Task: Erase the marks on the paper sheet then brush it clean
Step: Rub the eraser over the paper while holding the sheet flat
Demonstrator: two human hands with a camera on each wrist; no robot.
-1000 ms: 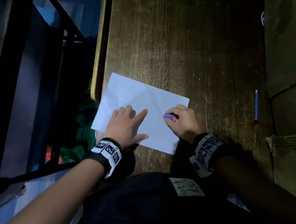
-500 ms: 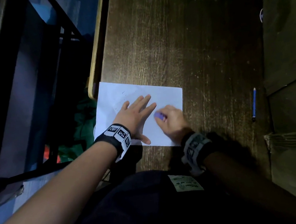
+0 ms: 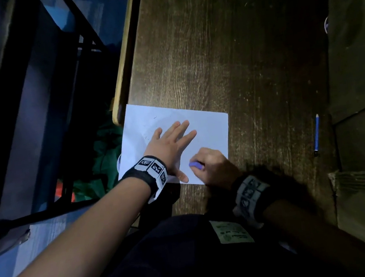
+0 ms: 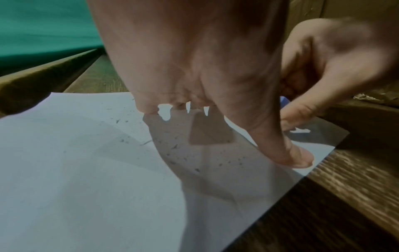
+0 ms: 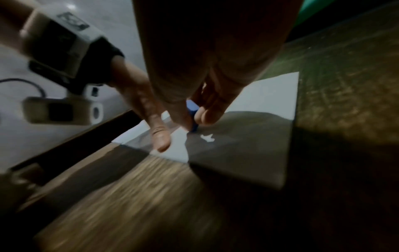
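Observation:
A white paper sheet (image 3: 210,130) lies at the near left corner of a dark wooden desk (image 3: 223,51), its left edge hanging past the desk's side. My left hand (image 3: 172,139) lies flat on it with fingers spread, thumb pressed near the front edge. My right hand (image 3: 213,166) pinches a small blue eraser (image 3: 196,165) and holds its tip on the sheet close to the front edge. The left wrist view shows the paper (image 4: 86,170) dotted with dark eraser crumbs under my palm. In the right wrist view the eraser (image 5: 192,110) stands between thumb and fingers.
A blue pencil (image 3: 316,134) lies on the desk to the right of the sheet. A lighter ledge (image 3: 355,45) runs along the desk's right side. Left of the desk are a dark metal frame (image 3: 73,59) and green cloth (image 3: 105,157) below.
The sheet has turned clockwise to lie squarer with the desk. My left hand has slid across it and spread flatter. My right hand with the eraser has moved toward the near edge.

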